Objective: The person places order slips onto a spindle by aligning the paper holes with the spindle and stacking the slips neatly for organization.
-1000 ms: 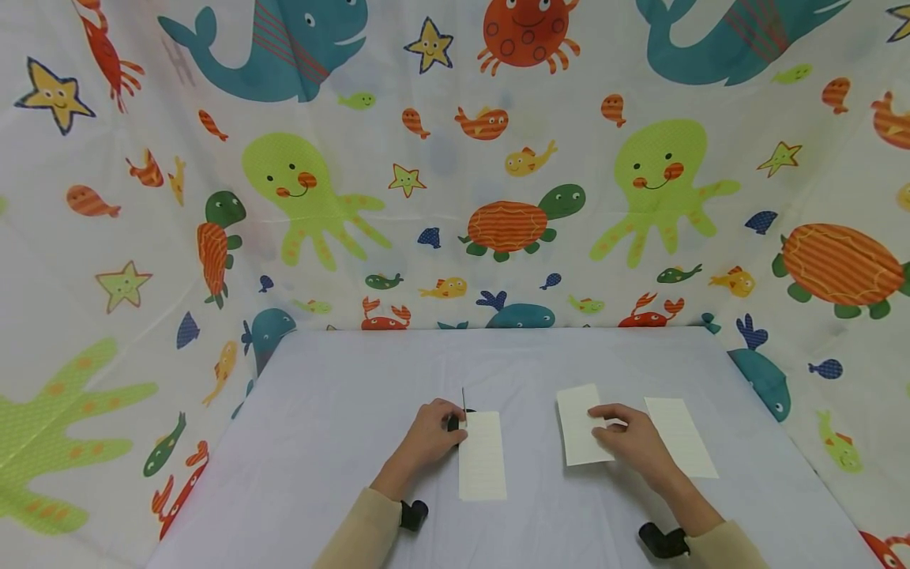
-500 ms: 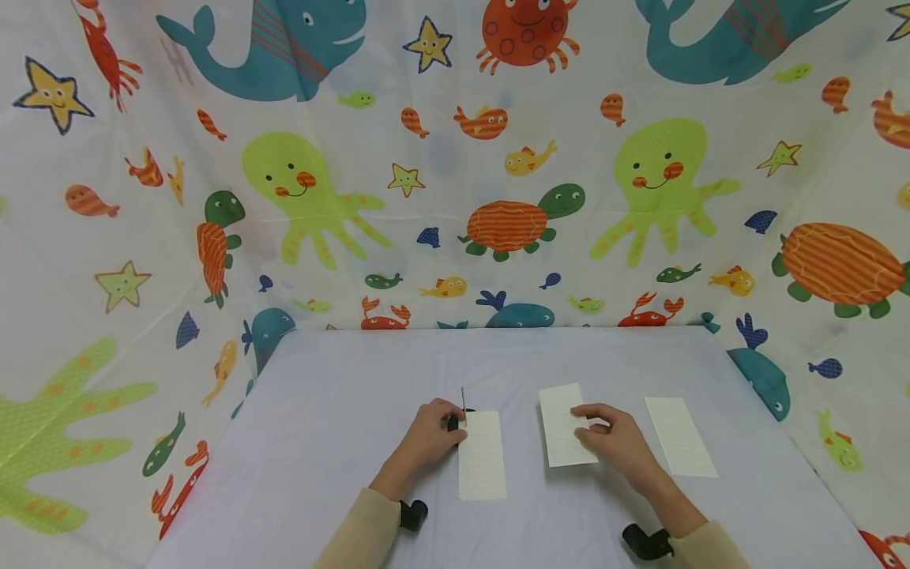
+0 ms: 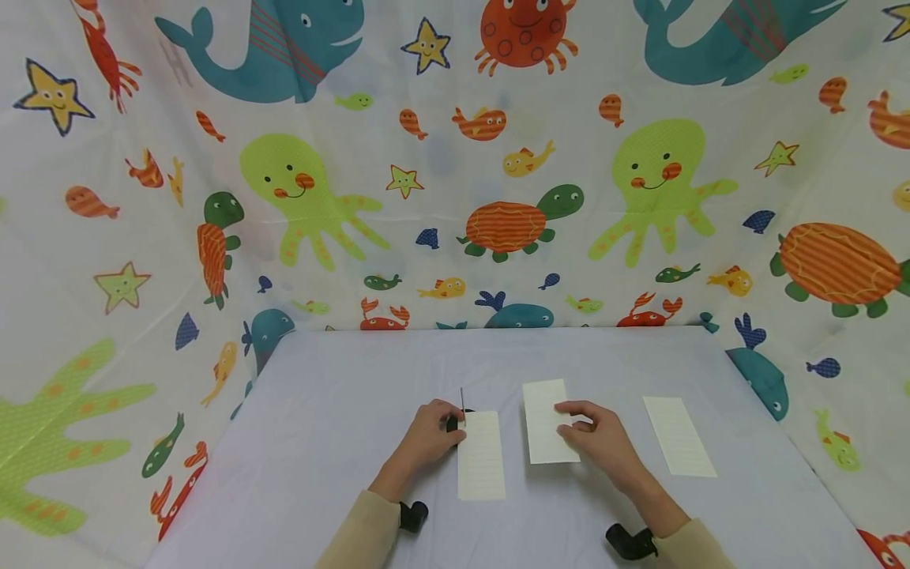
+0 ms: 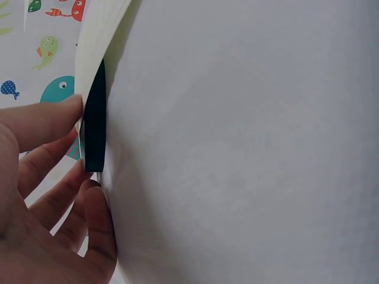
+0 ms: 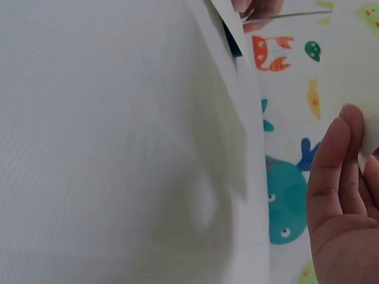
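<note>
My left hand (image 3: 430, 433) pinches a black binder clip (image 4: 95, 127) together with the edge of a lined cream sheet (image 3: 481, 458). One wire handle of the clip sticks up above the sheet's top edge in the head view. Whether the clip's mouth grips the sheet, I cannot tell. To the right, my right hand (image 3: 604, 442) pinches a second cream sheet (image 3: 546, 423) by its right edge, thumb and fingers on either side. That sheet is raised off the table, casting a shadow below, apart from the sheet at my left hand.
Another lined cream sheet (image 3: 679, 436) lies flat on the right of the white-covered table (image 3: 341, 379). A curtain (image 3: 434, 292) printed with sea animals hangs behind and along both sides. Black camera mounts sit at both wrists.
My right hand has carried its sheet leftward, away from the sheet lying on the right and closer to the left one. My left hand has stayed in place on the binder clip.
</note>
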`<state>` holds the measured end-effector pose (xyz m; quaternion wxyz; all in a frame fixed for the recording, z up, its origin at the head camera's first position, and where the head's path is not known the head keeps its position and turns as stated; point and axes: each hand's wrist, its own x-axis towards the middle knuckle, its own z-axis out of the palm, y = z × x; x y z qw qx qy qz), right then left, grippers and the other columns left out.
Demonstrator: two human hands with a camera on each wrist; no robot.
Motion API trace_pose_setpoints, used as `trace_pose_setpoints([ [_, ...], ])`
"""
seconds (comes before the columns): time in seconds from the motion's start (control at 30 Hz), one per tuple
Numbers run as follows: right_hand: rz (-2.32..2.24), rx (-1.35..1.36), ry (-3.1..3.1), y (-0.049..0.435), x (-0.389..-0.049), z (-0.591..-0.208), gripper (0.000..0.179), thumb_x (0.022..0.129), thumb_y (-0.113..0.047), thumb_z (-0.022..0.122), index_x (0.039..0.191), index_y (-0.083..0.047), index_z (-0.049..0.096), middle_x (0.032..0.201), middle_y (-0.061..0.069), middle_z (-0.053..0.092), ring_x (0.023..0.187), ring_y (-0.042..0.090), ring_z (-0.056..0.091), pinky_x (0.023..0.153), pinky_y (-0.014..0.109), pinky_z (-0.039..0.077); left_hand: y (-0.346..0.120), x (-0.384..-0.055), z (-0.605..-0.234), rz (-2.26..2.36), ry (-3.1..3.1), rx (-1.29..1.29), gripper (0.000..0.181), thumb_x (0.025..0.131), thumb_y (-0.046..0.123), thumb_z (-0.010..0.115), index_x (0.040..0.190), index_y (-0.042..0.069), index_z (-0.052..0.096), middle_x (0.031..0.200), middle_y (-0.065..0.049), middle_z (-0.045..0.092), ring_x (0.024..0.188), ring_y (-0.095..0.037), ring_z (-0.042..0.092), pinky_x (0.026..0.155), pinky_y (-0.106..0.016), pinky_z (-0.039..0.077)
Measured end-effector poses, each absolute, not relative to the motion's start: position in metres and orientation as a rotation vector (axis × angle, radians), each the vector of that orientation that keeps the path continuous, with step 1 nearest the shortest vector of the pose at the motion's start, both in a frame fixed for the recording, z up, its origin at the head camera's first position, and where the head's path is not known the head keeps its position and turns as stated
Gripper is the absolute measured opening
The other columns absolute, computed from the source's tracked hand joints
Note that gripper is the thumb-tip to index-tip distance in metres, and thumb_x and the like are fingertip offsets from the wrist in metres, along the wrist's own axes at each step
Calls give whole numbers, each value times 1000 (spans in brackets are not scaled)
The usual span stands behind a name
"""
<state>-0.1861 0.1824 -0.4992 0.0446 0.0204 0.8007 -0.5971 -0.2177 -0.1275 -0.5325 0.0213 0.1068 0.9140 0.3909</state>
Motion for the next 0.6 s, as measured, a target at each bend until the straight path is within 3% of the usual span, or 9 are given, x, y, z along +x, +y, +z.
trace_pose_setpoints([
  [0.6,-1900,3,2418,160,-185,-486,34,89,-7,76,123,-8,70,115,11,66,70,19,58,60,23,46,-128,-216,-533,1199,2827,322,18,88,12,77,104,10,71,121,-11,63,110,-29,56,96,-49,48],
])
